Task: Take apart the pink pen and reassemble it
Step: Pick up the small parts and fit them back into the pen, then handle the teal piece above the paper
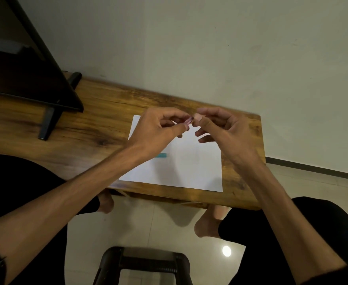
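I have both hands raised just above the middle of the frame, over the far edge of the white sheet of paper (181, 167) that lies on the wooden desk (99, 124). My left hand (156, 130) has its thumb and forefinger curled into a narrow pinch on a small pinkish, see-through piece, which I take to be part of the pink pen (189, 120); only a short stub of it shows between my fingertips. My right hand (226, 130) meets it from the other side, thumb and forefinger closed in a pinch right against that same piece, the other fingers loosely curled below. Whether the right grip holds a separate part or the other end of the same one I cannot tell (the fingers cover nearly everything).

As for progress, my judgement is that I am somewhere in the middle: the two hands working tip to tip fit either pulling a part off or seating one back on, and the picture does not settle which. A small teal object (161, 155) lies on the paper by my left wrist; it may be a pen part, but I cannot be sure. No whole pen lies on the desk, so assembly is not finished.

A dark monitor (25, 58) stands at the upper left.
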